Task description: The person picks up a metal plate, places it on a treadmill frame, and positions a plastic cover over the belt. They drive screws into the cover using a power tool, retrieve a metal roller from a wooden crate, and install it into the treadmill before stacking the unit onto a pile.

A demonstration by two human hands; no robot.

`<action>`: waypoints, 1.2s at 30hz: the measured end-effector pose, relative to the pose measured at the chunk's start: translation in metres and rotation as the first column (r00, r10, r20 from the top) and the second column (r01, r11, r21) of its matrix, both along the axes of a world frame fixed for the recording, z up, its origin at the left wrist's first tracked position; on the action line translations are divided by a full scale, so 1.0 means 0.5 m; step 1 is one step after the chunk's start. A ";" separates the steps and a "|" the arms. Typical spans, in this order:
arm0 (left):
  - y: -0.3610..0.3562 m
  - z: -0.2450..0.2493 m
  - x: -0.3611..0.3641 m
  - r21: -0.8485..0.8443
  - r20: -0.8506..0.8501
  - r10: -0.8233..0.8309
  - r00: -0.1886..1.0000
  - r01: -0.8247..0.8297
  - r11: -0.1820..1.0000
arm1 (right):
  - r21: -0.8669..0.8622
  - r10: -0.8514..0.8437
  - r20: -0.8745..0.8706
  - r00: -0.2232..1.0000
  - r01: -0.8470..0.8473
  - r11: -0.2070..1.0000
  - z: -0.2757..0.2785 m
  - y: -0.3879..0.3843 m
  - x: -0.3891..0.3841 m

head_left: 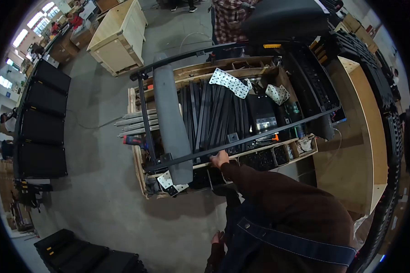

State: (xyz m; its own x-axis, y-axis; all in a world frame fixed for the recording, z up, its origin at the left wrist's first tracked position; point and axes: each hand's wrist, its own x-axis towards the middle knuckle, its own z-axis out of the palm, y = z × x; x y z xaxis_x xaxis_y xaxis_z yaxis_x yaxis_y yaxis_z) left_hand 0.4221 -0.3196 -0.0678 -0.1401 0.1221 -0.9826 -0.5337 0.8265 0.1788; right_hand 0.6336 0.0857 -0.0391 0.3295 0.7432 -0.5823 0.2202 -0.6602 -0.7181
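My right hand reaches out to the near long rail of a black metal frame, fingers curled closed just below it. Whatever lies inside those fingers is hidden. Low beside my body hangs my left hand, its fingers slightly apart and nothing visible in them. The frame rests over a wooden workbench box filled with long black bars. Across its left end lies a grey padded roll. Small bins of dark parts line the near side, right of my right hand.
A red and black power tool lies at the left end, near metal tubes. Dotted sheets lie on the bars. A person in a plaid shirt stands opposite. A wooden crate and stacked black panels stand on the floor.
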 end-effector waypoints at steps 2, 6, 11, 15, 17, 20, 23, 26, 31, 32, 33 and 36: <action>0.056 0.024 -0.022 0.057 0.015 0.052 0.999 -0.052 0.997 | -0.107 -0.066 -0.471 0.880 0.017 0.994 0.094 -0.011 0.040; 0.147 0.017 -0.064 0.213 0.017 0.039 0.999 -0.042 0.976 | -0.192 -0.133 -0.931 0.341 -0.147 0.970 0.291 -0.172 0.135; 0.284 -0.010 -0.004 0.358 0.079 -0.022 0.997 -0.007 0.934 | -0.273 -0.168 -0.722 0.671 -0.053 0.961 0.241 -0.256 0.239; 0.370 0.031 0.125 0.369 0.002 -0.142 0.990 0.131 0.920 | -0.010 0.351 0.307 0.885 -0.366 0.931 0.205 -0.346 0.399; 0.395 0.115 0.201 0.431 0.013 -0.219 0.976 0.192 0.881 | -0.025 0.480 0.309 0.821 -0.498 0.867 0.306 -0.384 0.509; 0.415 0.226 0.264 0.543 -0.029 -0.308 0.951 0.274 0.794 | 0.196 0.522 0.181 0.833 -0.551 0.811 0.463 -0.470 0.643; 0.465 0.312 0.303 0.668 -0.291 -0.302 0.908 0.419 0.615 | 0.227 0.470 -0.266 0.842 -0.419 0.879 0.535 -0.549 0.766; 0.565 0.434 0.375 0.798 -0.505 -0.151 0.850 0.527 0.294 | 0.196 0.378 -0.537 0.754 -0.324 0.925 0.591 -0.591 0.833; 0.774 0.500 0.540 0.465 -0.884 -0.101 0.456 0.878 -0.109 | 0.594 0.367 -0.315 0.875 -0.119 0.795 0.642 -0.442 0.720; 0.789 0.519 0.573 0.374 -0.925 -0.128 0.358 0.919 -0.129 | 0.564 0.362 -0.166 0.917 -0.213 0.798 0.648 -0.389 0.712; 0.797 0.535 0.603 0.277 -0.955 -0.154 0.254 0.948 -0.155 | 0.517 0.356 -0.015 0.934 -0.298 0.803 0.648 -0.334 0.709; 0.855 0.441 0.623 0.119 -0.992 0.003 0.126 0.939 -0.322 | 0.654 0.177 0.193 0.965 -0.261 0.710 0.578 -0.158 0.674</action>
State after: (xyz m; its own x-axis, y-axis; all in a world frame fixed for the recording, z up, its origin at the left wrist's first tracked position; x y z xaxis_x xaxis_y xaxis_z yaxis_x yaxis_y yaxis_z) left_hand 0.7336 0.1078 0.1528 0.4100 0.8907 0.1963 0.6520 -0.4368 0.6198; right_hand 0.9705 0.0067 0.2497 0.1366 0.9829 0.1232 0.3999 0.0590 -0.9147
